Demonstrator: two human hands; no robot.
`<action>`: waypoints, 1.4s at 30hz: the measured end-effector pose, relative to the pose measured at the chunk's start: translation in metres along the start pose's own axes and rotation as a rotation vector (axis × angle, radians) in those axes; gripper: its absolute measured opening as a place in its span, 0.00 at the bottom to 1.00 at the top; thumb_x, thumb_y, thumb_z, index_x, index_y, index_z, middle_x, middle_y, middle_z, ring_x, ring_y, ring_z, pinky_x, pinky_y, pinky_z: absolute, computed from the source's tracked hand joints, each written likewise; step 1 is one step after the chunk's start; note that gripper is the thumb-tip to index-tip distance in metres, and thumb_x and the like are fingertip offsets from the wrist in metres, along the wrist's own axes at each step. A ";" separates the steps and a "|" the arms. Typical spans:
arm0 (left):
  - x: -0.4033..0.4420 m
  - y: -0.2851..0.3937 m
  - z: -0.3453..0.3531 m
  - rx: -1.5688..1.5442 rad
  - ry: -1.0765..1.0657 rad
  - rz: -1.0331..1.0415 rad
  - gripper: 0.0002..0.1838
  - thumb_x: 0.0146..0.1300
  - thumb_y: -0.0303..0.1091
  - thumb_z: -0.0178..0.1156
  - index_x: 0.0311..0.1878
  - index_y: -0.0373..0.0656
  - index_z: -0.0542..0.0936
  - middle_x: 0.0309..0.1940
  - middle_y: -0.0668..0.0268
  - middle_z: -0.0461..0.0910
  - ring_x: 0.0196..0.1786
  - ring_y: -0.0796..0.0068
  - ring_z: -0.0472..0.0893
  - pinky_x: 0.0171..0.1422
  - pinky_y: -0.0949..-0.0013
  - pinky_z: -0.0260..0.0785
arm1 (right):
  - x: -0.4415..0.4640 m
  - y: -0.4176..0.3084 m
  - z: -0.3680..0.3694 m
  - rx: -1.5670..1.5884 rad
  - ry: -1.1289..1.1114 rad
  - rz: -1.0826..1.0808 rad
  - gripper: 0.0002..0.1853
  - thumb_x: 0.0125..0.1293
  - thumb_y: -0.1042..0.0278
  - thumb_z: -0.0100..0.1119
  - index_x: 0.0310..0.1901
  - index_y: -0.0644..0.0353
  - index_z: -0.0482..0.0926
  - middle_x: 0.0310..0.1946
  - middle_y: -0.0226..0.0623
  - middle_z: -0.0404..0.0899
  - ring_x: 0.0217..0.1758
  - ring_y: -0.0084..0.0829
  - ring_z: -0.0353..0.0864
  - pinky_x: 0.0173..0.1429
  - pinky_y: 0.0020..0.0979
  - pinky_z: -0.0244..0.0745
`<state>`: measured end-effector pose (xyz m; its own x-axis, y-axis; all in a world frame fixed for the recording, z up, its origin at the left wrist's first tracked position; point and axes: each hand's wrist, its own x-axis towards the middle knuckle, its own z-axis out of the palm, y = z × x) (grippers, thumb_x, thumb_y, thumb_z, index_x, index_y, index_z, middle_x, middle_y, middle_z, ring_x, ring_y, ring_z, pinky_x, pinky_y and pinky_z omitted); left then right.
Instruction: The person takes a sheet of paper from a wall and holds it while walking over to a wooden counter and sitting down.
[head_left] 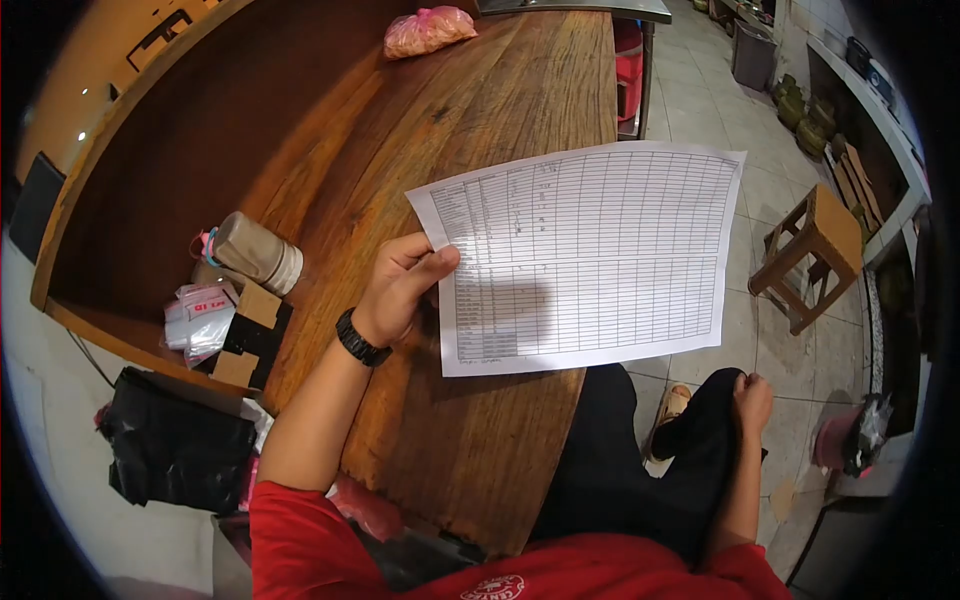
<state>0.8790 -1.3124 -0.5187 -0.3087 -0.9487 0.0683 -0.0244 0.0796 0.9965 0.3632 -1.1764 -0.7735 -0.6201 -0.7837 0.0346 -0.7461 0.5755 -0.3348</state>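
Observation:
A white sheet of paper [600, 260] printed with a table of rows and columns is held up over the edge of the wooden counter [400, 150]. Some handwritten marks show in its left columns. My left hand [405, 285] grips the sheet by its left edge, thumb on top, with a black watch [361, 340] on the wrist. My right hand [752, 402] rests by my knee, its fingers curled closed; whether anything is inside is hidden.
A pink bag [430, 33] lies at the counter's far end. A jar [258, 250], plastic packets [203, 322] and cardboard pieces [258, 306] sit at left. A wooden stool [815, 250] stands on the tiled floor at right, near gas cylinders [812, 125].

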 end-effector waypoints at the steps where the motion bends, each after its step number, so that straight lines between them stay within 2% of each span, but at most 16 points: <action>1: 0.000 0.000 0.001 -0.011 -0.002 0.011 0.15 0.73 0.38 0.62 0.52 0.34 0.84 0.46 0.67 0.85 0.46 0.82 0.81 0.50 0.74 0.72 | 0.000 0.000 0.000 -0.004 0.002 0.000 0.16 0.67 0.61 0.59 0.33 0.69 0.83 0.31 0.58 0.83 0.39 0.59 0.83 0.43 0.50 0.77; 12: -0.001 0.002 0.006 -0.031 0.007 0.031 0.16 0.73 0.40 0.63 0.52 0.35 0.84 0.45 0.68 0.85 0.45 0.83 0.80 0.50 0.75 0.71 | 0.002 0.005 0.006 -0.028 0.011 -0.011 0.17 0.67 0.59 0.60 0.33 0.68 0.83 0.31 0.57 0.83 0.39 0.59 0.83 0.44 0.51 0.76; 17: 0.000 0.001 0.006 0.007 0.018 0.042 0.16 0.73 0.42 0.62 0.50 0.37 0.84 0.37 0.72 0.84 0.35 0.86 0.78 0.37 0.78 0.68 | 0.001 0.002 0.003 -0.020 0.008 0.003 0.16 0.67 0.59 0.60 0.33 0.68 0.83 0.30 0.57 0.83 0.38 0.59 0.83 0.43 0.51 0.76; 22: 0.000 -0.001 0.004 0.045 0.018 0.041 0.16 0.73 0.43 0.62 0.47 0.38 0.85 0.32 0.74 0.82 0.30 0.87 0.76 0.32 0.79 0.65 | 0.001 0.002 0.003 -0.021 0.006 0.003 0.16 0.67 0.60 0.60 0.33 0.68 0.83 0.31 0.57 0.83 0.38 0.59 0.83 0.44 0.50 0.76; 42: 0.001 -0.001 0.004 0.064 0.027 0.045 0.15 0.73 0.43 0.62 0.47 0.40 0.85 0.32 0.74 0.82 0.29 0.87 0.76 0.31 0.79 0.66 | 0.000 0.001 0.001 -0.011 0.028 -0.020 0.16 0.66 0.60 0.60 0.32 0.68 0.81 0.30 0.57 0.82 0.38 0.60 0.82 0.43 0.51 0.76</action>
<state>0.8754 -1.3122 -0.5198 -0.2847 -0.9517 0.1153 -0.0720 0.1411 0.9874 0.3633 -1.1760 -0.7752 -0.6116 -0.7883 0.0678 -0.7608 0.5625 -0.3237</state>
